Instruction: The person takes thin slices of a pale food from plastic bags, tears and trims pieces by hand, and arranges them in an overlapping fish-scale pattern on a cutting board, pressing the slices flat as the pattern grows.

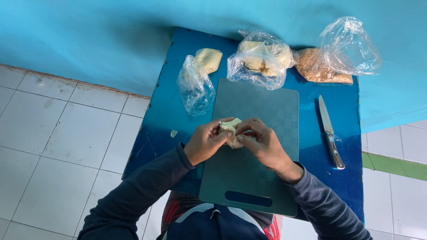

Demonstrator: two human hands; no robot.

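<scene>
A pale yellow-white lump of soft food (231, 127) is pinched between both my hands above a dark green cutting board (258, 106). My left hand (205, 141) grips its left side with the fingers curled over it. My right hand (263, 143) closes on its right side, hiding the lower part of the lump. The board lies on a small blue table (160, 120) and reaches its near edge.
A clear bag with a yellowish lump (199, 75) lies at the back left, a bag of pale pieces (260, 58) behind the board, a bag of brown crumbs (333, 58) at the back right. A knife (330, 132) lies right of the board. A small scrap (173, 133) sits on the left.
</scene>
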